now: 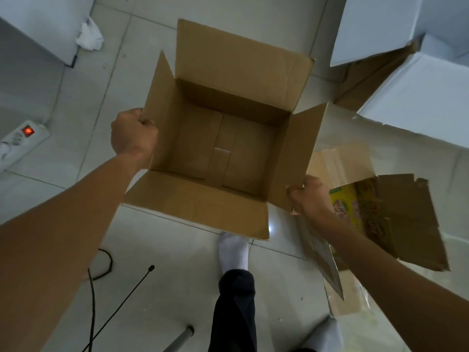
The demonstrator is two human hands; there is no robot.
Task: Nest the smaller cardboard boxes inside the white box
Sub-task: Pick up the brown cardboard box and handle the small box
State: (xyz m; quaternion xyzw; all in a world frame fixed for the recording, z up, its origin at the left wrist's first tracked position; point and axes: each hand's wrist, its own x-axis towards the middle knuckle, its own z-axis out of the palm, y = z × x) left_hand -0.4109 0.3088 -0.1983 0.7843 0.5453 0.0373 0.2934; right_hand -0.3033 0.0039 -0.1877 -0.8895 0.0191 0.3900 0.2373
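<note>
Floor: pale glossy tiles (152, 34) fill the frame, with grey grout lines running between them.
Brown cardboard box (220, 138): centre of the frame, open at the top with all four flaps spread outward; nothing lies inside (only the folded bottom panels and a strip of tape show).
Left hand (133, 132): centre left, fingers curled shut around the edge of the box's left flap, thumb side toward the camera.
Right hand (311, 195): centre right and a little lower, fingertips pinching the lower corner of the box's right flap.
White box (416, 92): upper right of the frame, its white flaps open and spread wide, brown cardboard showing in the gap between them; it sits well apart from the brown box.
Flattened printed carton (396, 219): right of the frame, just behind the right hand, lying on the floor with a yellow printed face and torn brown flaps.
Power strip (22, 139): left edge, white, its switch glowing red.
Crumpled white paper (90, 34): upper left, beside the corner of a white cabinet (38, 24).
Black cable (101, 288): lower left, looping across the tiles.
Foot in a white sock (233, 250): lower centre, just below the box's near flap, with a dark trouser leg (236, 313) beneath it (a second pale foot shows blurred at the bottom right).
</note>
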